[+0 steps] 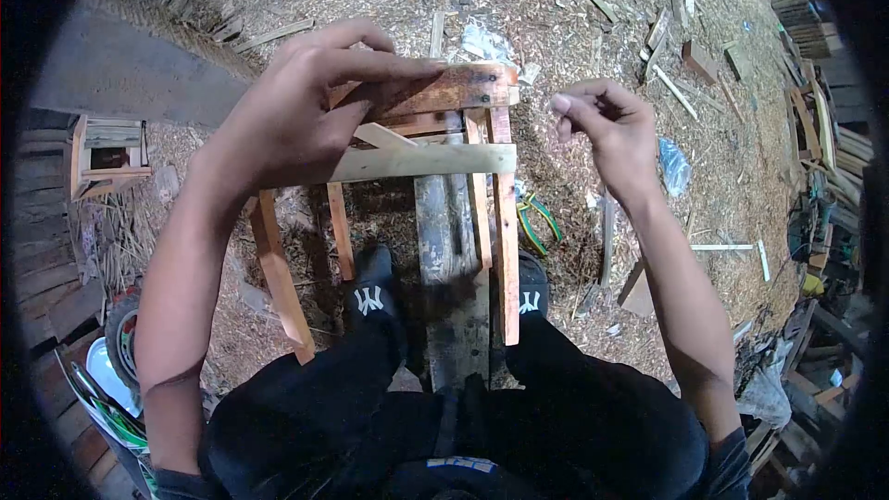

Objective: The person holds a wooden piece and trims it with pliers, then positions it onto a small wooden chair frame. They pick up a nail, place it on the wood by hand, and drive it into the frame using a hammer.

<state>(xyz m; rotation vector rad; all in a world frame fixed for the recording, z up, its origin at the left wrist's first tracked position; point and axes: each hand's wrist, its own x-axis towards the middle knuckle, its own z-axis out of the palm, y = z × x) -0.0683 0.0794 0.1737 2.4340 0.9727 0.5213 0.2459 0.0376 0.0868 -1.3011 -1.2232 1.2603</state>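
One four-legged wooden frame [463, 88] sits over one plank [456, 338], between two shoes [370, 292]. The left hand [310, 97] grips its top, fingers partly spread; the right hand [611, 125] curls beside it, contents unclear. One pair of pliers [537, 222] lies near.

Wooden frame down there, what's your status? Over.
Left hand gripping the wooden frame. Right hand raised beside it, fingers curled, contents unclear. Pliers lying on the wood-chip-covered ground, apparently not in the way.
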